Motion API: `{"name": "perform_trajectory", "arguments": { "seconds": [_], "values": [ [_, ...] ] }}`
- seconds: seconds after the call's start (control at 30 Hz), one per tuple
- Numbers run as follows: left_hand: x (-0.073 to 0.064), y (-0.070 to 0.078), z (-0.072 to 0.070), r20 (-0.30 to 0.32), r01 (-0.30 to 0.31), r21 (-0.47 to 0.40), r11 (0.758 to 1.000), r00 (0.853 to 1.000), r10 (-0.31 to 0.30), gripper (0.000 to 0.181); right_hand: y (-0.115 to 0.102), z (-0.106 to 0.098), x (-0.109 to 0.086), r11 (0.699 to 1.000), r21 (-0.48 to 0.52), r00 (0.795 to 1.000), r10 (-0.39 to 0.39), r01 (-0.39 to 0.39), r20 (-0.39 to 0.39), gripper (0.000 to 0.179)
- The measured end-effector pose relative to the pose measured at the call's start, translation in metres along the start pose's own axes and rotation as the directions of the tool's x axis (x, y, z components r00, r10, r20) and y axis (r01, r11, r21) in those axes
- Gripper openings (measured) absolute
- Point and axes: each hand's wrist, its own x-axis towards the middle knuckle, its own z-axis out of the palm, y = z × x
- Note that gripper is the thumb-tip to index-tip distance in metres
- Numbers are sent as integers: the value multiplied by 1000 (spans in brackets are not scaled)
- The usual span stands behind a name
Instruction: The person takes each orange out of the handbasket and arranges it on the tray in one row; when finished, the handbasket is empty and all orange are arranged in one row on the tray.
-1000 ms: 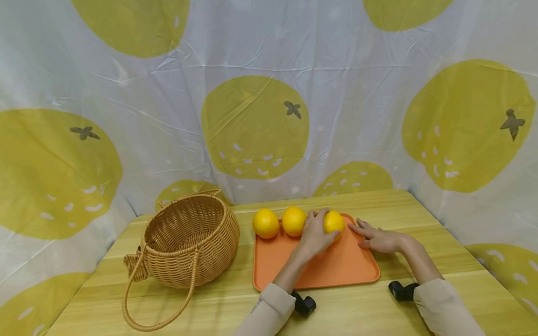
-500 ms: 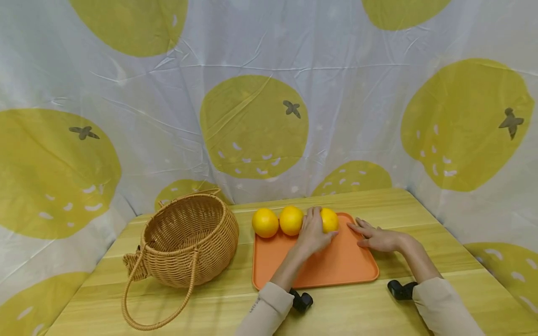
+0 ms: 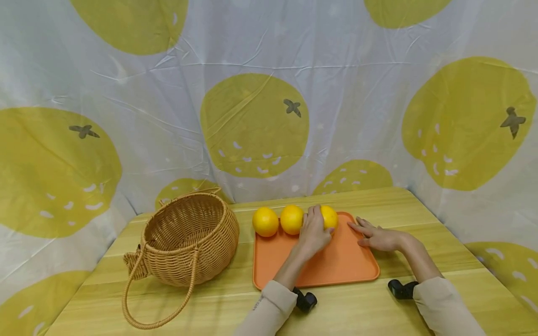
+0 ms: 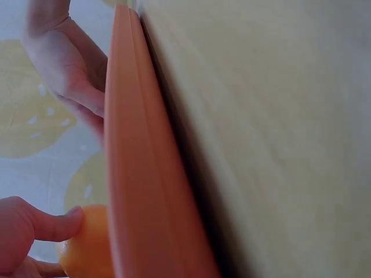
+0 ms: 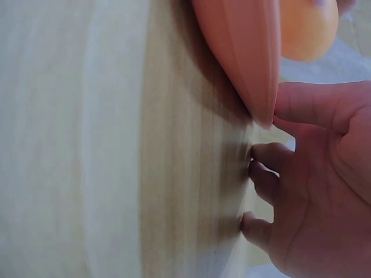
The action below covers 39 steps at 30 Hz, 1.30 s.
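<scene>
Three oranges stand in a row along the far side of an orange tray [image 3: 336,266]: a left orange [image 3: 265,221], a middle orange [image 3: 291,220] and a right orange [image 3: 329,218]. My left hand [image 3: 314,233] grips the right orange, fingers on its left side and thumb at its near side. The left wrist view shows the thumb pressed against that orange [image 4: 90,246]. At the tray's right edge rests my right hand [image 3: 380,238], fingers spread. In the right wrist view its thumb touches the tray rim and other fingertips [image 5: 255,226] meet the table.
A round wicker basket [image 3: 218,261] stands left of the tray, its handle [image 3: 159,324] lowered toward the near side. Black wrist devices [image 3: 401,290] sit under both sleeves. A curtain with yellow fruit prints [image 3: 256,126] hangs behind the wooden table [image 3: 227,312].
My left hand and the right orange have shifted slightly left, nearer the middle orange, mostly in the first half second. The right hand keeps its place at the tray edge.
</scene>
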Motion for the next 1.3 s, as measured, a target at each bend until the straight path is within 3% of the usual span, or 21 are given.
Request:
{"name": "perform_trajectory", "arguments": {
  "seconds": [0.3, 0.63, 1.0, 1.3],
  "values": [
    [3, 2, 5, -54, 35, 93, 995, 998, -30, 74, 1, 1, 2, 1000, 9, 1000, 7, -7, -1, 70],
    [6, 4, 7, -112, -1, 144, 990, 994, 17, 65, 4, 0, 2, 999, -33, 1000, -17, 17, -1, 71],
    [6, 6, 10, -108, 5, 125, 992, 994, 9, 65, 6, -1, 3, 999, -37, 1000, -8, 8, -1, 71],
    [7, 6, 17, -160, 54, 135, 989, 987, -32, 67, 5, -1, 4, 999, -46, 1000, -13, 13, 2, 71]
  ]
}}
